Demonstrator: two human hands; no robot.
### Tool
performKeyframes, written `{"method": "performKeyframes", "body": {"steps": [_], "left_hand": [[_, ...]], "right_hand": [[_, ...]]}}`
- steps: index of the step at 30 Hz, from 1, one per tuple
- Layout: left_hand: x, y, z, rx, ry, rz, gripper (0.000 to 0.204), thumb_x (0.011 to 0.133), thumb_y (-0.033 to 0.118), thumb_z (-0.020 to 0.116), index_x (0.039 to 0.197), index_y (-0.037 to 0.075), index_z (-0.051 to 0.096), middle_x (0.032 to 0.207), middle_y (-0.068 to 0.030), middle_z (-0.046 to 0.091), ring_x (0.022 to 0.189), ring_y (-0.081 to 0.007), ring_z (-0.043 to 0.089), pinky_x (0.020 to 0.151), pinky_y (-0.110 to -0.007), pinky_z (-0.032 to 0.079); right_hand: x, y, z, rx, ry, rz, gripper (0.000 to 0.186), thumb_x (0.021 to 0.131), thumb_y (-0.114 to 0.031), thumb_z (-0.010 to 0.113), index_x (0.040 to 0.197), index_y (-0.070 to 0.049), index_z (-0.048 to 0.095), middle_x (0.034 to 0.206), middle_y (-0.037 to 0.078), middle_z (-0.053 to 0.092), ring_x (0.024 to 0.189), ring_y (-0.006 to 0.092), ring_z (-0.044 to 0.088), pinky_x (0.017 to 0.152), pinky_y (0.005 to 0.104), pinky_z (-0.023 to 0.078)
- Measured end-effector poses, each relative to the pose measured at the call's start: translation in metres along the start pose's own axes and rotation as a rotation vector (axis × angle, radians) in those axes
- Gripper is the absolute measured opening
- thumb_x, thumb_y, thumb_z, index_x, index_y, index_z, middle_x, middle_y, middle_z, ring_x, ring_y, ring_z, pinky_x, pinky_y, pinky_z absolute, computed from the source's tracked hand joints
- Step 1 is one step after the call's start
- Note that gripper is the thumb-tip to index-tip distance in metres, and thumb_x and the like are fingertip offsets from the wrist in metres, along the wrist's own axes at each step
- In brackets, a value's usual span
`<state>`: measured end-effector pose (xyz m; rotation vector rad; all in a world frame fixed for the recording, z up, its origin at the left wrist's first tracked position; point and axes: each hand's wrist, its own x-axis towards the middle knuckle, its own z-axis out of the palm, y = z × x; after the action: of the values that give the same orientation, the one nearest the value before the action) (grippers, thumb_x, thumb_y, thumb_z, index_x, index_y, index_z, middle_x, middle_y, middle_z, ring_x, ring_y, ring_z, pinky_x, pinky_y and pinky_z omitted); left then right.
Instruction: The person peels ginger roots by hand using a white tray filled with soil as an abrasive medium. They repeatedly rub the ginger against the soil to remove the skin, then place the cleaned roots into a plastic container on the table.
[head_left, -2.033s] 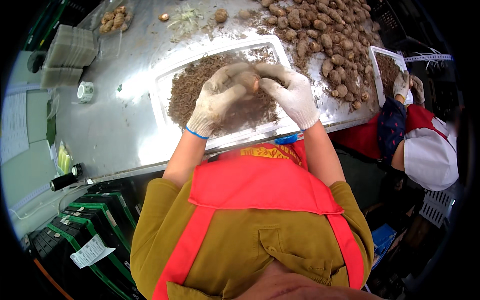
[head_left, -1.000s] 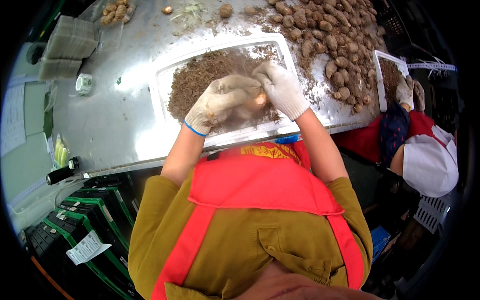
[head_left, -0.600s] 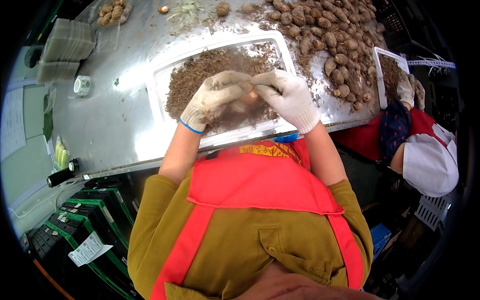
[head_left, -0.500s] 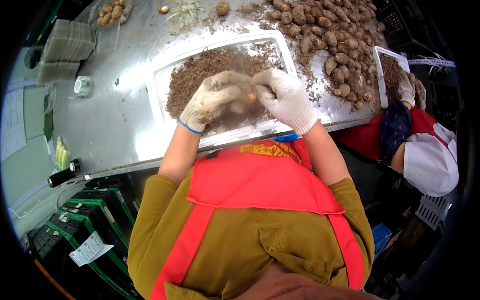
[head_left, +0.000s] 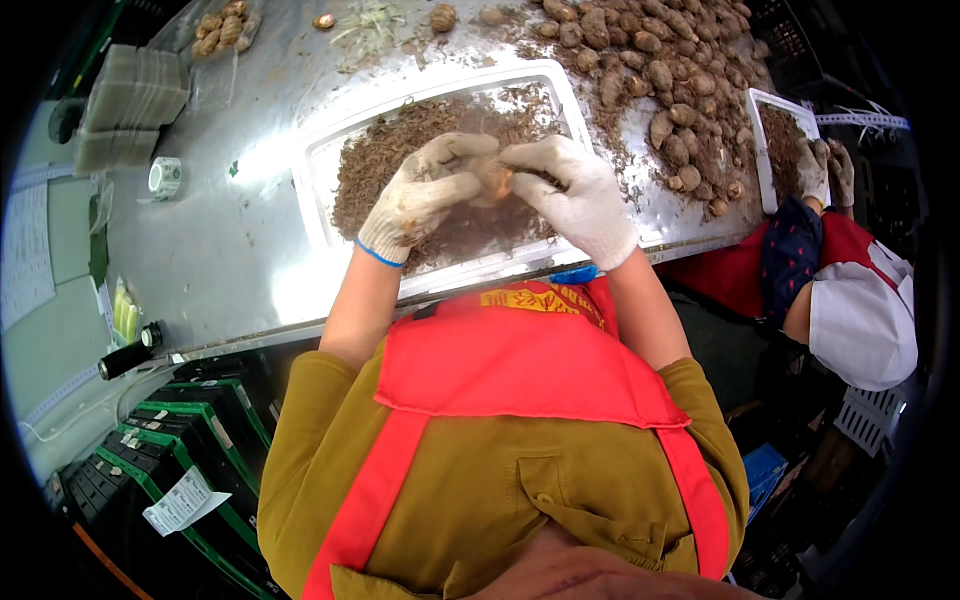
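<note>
Between my gloved hands is a small taro (head_left: pixel 496 182), brown with an orange-pink patch, a little blurred. My left hand (head_left: pixel 426 190), in a whitish knit glove with a blue cuff edge, is closed on its left side. The thumb and fingers of my right hand (head_left: pixel 577 192), gloved in white, pinch it from the right. Both hands are over a white tray (head_left: pixel 310 205) strewn with brown fibrous peelings (head_left: pixel 375 165). Part of the tray's contents under my hands is hidden and hazy.
A heap of taros (head_left: pixel 665 75) lies at the back right of the metal table (head_left: pixel 215 250). At left are stacked clear containers (head_left: pixel 130 100) and a label roll (head_left: pixel 164 177). Bagged taros (head_left: pixel 222 30) sit far left. A co-worker's gloved hands (head_left: pixel 825 172) are by another tray (head_left: pixel 763 150).
My fingers have shifted slightly around the taro, and my right hand's thumb and forefinger stand a bit wider apart. More of the orange patch shows.
</note>
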<state>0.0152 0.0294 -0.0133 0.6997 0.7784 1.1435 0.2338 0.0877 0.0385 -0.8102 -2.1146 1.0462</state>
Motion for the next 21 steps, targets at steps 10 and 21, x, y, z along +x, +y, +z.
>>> {"method": "performKeyframes", "body": {"steps": [10, 21], "left_hand": [[0.000, -0.003, -0.001, -0.040, 0.025, 0.110, 0.055, 0.084, 0.004, 0.074, 0.135, -0.003, 0.056, 0.125, -0.0122, 0.066, 0.113, -0.0207, 0.065, 0.100, -0.031, 0.053], [0.005, 0.001, 0.006, 0.245, 0.150, 0.089, 0.051, 0.083, -0.004, 0.068, 0.133, -0.002, 0.061, 0.123, -0.0104, 0.069, 0.107, -0.0149, 0.067, 0.094, -0.027, 0.054]], "right_hand": [[-0.006, 0.037, 0.009, -0.083, 0.009, 0.291, 0.024, 0.095, -0.015, 0.061, 0.112, -0.003, 0.073, 0.107, 0.015, 0.074, 0.091, 0.0258, 0.072, 0.084, 0.0346, 0.057], [-0.007, 0.010, 0.021, -0.103, 0.215, 0.117, 0.025, 0.090, -0.018, 0.071, 0.109, -0.002, 0.075, 0.098, 0.014, 0.075, 0.084, 0.0261, 0.073, 0.078, 0.0309, 0.058]]}}
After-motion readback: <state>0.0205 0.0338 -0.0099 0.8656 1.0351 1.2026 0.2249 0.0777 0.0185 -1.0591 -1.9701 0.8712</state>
